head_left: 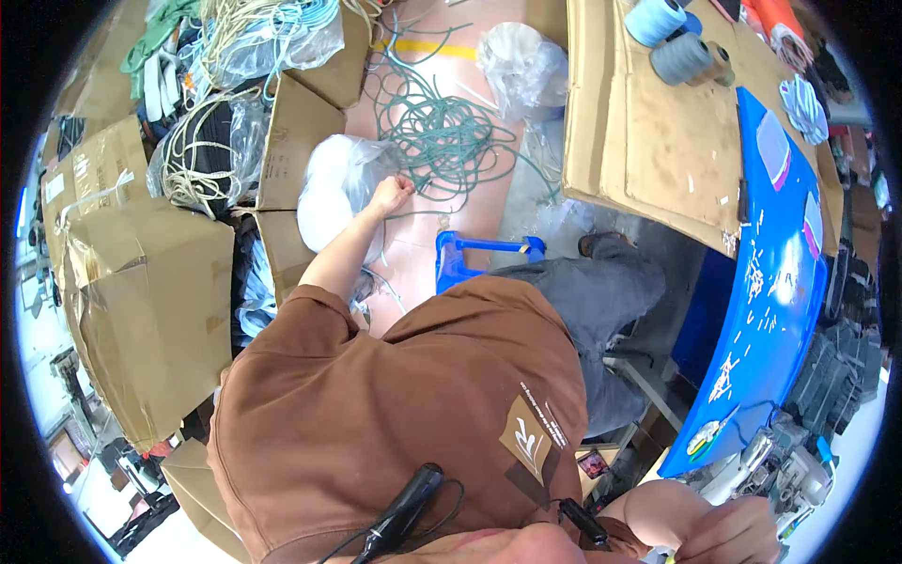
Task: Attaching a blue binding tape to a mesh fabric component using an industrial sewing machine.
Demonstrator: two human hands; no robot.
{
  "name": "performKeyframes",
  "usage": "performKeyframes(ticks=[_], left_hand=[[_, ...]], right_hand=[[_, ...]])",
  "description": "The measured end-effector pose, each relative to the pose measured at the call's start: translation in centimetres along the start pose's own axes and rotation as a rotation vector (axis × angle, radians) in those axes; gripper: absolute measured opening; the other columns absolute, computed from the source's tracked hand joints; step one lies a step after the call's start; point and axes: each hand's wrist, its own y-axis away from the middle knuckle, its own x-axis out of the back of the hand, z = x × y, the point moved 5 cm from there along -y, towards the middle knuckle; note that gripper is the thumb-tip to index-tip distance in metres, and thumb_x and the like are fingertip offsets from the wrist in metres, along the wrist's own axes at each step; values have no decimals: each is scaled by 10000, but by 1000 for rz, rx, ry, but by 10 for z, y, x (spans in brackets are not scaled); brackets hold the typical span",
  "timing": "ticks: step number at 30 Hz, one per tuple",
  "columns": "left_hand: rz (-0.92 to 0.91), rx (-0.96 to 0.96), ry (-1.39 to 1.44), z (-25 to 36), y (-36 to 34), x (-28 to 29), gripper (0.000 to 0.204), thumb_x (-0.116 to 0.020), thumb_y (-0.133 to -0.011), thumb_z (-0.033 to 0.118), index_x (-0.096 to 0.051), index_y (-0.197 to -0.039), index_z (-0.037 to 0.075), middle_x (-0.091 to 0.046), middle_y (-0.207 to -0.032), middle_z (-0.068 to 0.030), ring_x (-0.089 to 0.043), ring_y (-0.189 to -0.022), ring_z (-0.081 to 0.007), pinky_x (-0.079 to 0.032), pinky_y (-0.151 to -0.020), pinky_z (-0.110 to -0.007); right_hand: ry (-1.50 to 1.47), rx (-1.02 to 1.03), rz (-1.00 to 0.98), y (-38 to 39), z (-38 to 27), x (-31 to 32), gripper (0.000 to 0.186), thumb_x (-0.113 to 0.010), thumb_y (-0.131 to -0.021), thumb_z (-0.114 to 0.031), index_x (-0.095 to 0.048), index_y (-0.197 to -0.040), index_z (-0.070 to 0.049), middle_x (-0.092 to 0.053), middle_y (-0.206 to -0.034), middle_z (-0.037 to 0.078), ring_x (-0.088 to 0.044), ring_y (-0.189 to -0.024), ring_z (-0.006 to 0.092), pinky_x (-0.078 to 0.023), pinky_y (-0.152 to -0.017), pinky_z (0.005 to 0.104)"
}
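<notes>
My left hand (392, 194) reaches out to the far left with its fingers closed at the near edge of a loose tangle of green cord (442, 141) on the floor. A strand of the cord meets the fingers. Right beside that hand is a white, clear-wrapped plastic bag (329, 193). At the lower right, my right hand (731, 534) is raised near my body, its fingers curled in. What it holds, if anything, is hidden.
A blue plastic stool (458, 263) stands by my legs. Cardboard boxes (155, 310) with cords and bags crowd the left. On the right, a blue board (761, 291) carries small white scraps and scissors (705, 438); thread spools (681, 58) sit on cardboard (658, 141) beyond it.
</notes>
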Motion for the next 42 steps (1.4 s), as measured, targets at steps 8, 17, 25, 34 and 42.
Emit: performKeyframes(ticks=[8, 17, 25, 34, 42], left_hand=[[-132, -227, -236, 7, -8, -10, 230, -655, -884, 218, -725, -1000, 32, -735, -901, -176, -719, -881, -313, -546, -806, -425], [-53, -189, -33, -26, -103, 108, 122, -610, -940, 90, -695, -978, 11, -689, -791, -48, -654, -730, -132, -542, -694, -319], [167, -85, -11, -19, -138, 222, 186, -658, -913, 189, -687, -975, 16, -677, -805, -77, -645, -796, -179, -527, -769, -336], [966, 5, -443, -46, -170, 393, 649, -685, -845, 242, -448, -1398, -3, -401, -1513, -222, -452, -1354, -404, -420, -1097, -483], [299, 258, -387, -99, -247, 401, 380, -647, -871, 375, -725, -1141, 119, -680, -1257, -156, -620, -1206, -355, -487, -1020, -457]], right_hand=[[111, -474, -33, -10, 23, 14, 246, -597, -902, -182, -594, -740, 3, -639, -626, 134, -596, -500, 252, -496, -515, 366], [468, -688, 352, 87, 55, 14, 507, -658, -938, -423, -641, -1096, 58, -610, -813, 137, -574, -673, 190, -464, -547, 275], [645, -1104, 497, 116, 133, 19, 480, -763, -866, -421, -624, -1019, 11, -521, -745, 34, -488, -611, 80, -389, -554, 212], [802, -1474, 451, 176, 159, 42, 273, -750, -895, -164, -616, -1048, 18, -584, -785, 18, -526, -641, 72, -437, -590, 222], [704, -1549, 563, 222, 159, 42, 283, -734, -916, -159, -605, -1080, 32, -608, -796, 35, -563, -641, 81, -479, -590, 223]])
